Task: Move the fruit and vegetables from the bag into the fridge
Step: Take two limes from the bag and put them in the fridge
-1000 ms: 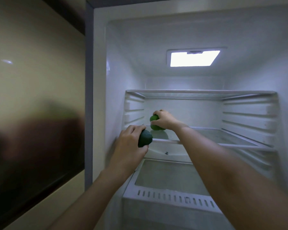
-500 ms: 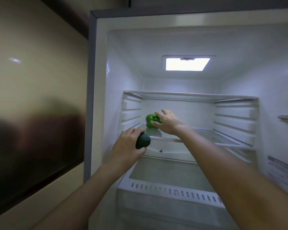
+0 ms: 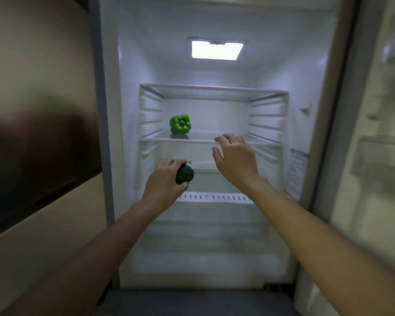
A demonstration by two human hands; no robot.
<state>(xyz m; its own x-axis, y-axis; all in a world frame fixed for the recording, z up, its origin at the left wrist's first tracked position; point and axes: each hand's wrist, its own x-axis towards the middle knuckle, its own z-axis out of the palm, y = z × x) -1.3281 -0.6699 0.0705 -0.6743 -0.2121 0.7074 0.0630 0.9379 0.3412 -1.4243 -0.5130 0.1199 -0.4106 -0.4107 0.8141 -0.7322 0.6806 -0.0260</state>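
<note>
A shiny green bell pepper [image 3: 180, 124] sits alone on the clear glass shelf [image 3: 205, 139] inside the open white fridge [image 3: 132, 65]. The left hand [image 3: 163, 185] holds a dark green round avocado [image 3: 184, 174] — fingers wrapped around it — below that shelf. The right hand [image 3: 234, 157] has loose, spread fingers and holds nothing.

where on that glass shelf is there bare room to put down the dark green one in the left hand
The glass shelf is bare from the bright green bell pepper rightward to the ribbed right wall, and behind the open right hand. Only the left end, by the pepper, is taken. The left hand grips the dark green rounded vegetable below the shelf's front edge.
</note>
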